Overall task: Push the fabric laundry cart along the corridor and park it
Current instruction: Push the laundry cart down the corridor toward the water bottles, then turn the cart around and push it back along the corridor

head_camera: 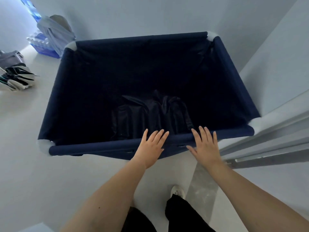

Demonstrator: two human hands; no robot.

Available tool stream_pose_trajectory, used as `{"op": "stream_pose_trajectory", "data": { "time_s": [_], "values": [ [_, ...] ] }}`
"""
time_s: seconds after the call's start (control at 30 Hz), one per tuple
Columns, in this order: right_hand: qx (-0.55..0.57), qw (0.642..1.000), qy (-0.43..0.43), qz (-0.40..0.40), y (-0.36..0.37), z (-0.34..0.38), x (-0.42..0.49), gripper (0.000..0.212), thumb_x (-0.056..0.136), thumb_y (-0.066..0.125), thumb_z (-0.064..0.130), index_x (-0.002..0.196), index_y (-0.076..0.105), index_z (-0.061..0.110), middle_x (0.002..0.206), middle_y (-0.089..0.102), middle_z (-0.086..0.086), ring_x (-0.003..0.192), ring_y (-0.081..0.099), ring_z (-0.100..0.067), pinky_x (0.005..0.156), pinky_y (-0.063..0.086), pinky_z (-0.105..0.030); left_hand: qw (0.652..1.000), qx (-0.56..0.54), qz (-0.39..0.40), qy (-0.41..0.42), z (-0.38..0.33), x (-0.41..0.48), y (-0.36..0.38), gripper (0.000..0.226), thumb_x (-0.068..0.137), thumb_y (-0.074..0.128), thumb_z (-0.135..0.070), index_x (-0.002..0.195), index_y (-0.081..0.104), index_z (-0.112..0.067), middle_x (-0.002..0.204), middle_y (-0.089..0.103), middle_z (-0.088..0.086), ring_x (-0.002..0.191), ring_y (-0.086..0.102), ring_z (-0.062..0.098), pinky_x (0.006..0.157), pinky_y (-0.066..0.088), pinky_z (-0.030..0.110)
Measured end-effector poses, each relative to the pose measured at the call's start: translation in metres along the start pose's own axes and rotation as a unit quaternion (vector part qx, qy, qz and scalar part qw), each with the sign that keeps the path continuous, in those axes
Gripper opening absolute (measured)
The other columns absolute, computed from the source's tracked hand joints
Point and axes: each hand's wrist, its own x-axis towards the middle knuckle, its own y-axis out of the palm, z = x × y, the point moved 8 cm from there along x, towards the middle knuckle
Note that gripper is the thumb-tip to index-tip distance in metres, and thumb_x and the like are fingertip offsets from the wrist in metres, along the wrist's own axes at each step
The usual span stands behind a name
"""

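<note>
- The laundry cart stood in front of me, its far rail near the end wall and its right side just beside a door frame.
- My left hand and right hand lay flat on the near rail, fingers spread, gripping nothing.
- With only dark cloth inside, I judged it light.
- The walls looked soft, so I judged the stiff rail the place to push.

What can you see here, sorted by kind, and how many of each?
Laundry cart: 1
White corner joints on the cart frame, such as: 4
Hands laid flat on the near rail, left hand and right hand: 2
Packs of water bottles on the floor: 1
Pale fabric bundle by the wall: 1
Shoe: 1
Total: 10
</note>
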Motion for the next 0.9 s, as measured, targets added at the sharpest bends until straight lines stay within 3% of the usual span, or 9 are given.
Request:
{"op": "stream_pose_trajectory", "data": {
  "time_s": [0.1, 0.2, 0.33, 0.43, 0.57, 0.9],
  "values": [
    [-0.003, 0.999, -0.036, 0.012, 0.006, 0.07, -0.001, 0.065, 0.092, 0.035, 0.053, 0.146, 0.017, 0.022, 0.154, 0.023, -0.011, 0.143, 0.012, -0.027, 0.115, -0.001, -0.05, 0.997, -0.028, -0.001, -0.078, 0.058, -0.04, 0.008, 0.062, 0.097, 0.034, -0.041, 0.147, 0.006, -0.015, 0.146, 0.036, 0.005, 0.132, 0.032, 0.024, 0.113, 0.015, 0.052],
    [0.004, 1.0, -0.03, 0.007, 0.007, 0.13, -0.001, 0.062, 0.093, 0.033, 0.052, 0.145, 0.018, 0.021, 0.153, 0.025, -0.01, 0.142, 0.013, -0.027, 0.115, -0.003, -0.051, 0.987, -0.06, -0.027, -0.146, 0.119, -0.083, 0.012, 0.058, 0.093, 0.046, -0.041, 0.141, 0.031, -0.014, 0.132, 0.052, 0.005, 0.123, 0.045, 0.024, 0.11, 0.024, 0.054],
    [0.027, 0.999, 0.017, -0.006, 0.007, 0.194, 0.005, 0.061, 0.092, 0.042, 0.049, 0.14, 0.031, 0.015, 0.147, 0.034, -0.014, 0.139, 0.02, -0.03, 0.113, -0.004, -0.054, 0.992, -0.022, -0.044, -0.12, 0.18, -0.127, 0.02, 0.048, 0.088, 0.058, -0.036, 0.13, 0.047, -0.015, 0.118, 0.06, 0.006, 0.112, 0.053, 0.027, 0.106, 0.028, 0.059],
    [0.025, 0.999, 0.048, -0.004, 0.008, 0.216, 0.01, 0.061, 0.089, 0.051, 0.045, 0.136, 0.035, 0.01, 0.143, 0.037, -0.018, 0.138, 0.022, -0.033, 0.113, 0.0, -0.056, 0.997, -0.024, -0.015, -0.068, 0.199, -0.132, 0.026, 0.045, 0.092, 0.052, -0.035, 0.132, 0.042, -0.017, 0.121, 0.057, 0.005, 0.111, 0.052, 0.027, 0.103, 0.033, 0.053],
    [-0.011, 0.997, 0.078, 0.024, 0.01, 0.219, 0.013, 0.063, 0.09, 0.045, 0.05, 0.138, 0.028, 0.012, 0.144, 0.032, -0.014, 0.139, 0.017, -0.03, 0.114, -0.001, -0.054, 0.998, -0.041, 0.0, -0.041, 0.203, -0.13, 0.034, 0.044, 0.097, 0.038, -0.036, 0.136, 0.031, -0.018, 0.12, 0.054, 0.003, 0.105, 0.049, 0.026, 0.091, 0.038, 0.041],
    [-0.057, 0.991, 0.101, 0.062, 0.007, 0.223, 0.021, 0.065, 0.093, 0.034, 0.053, 0.139, 0.018, 0.012, 0.144, 0.026, -0.013, 0.138, 0.014, -0.029, 0.115, -0.002, -0.052, 0.997, -0.028, -0.069, -0.006, 0.205, -0.129, 0.026, 0.042, 0.089, 0.055, -0.035, 0.126, 0.045, -0.016, 0.099, 0.061, 0.001, 0.083, 0.056, 0.023, 0.072, 0.046, 0.037]
  ]
}}
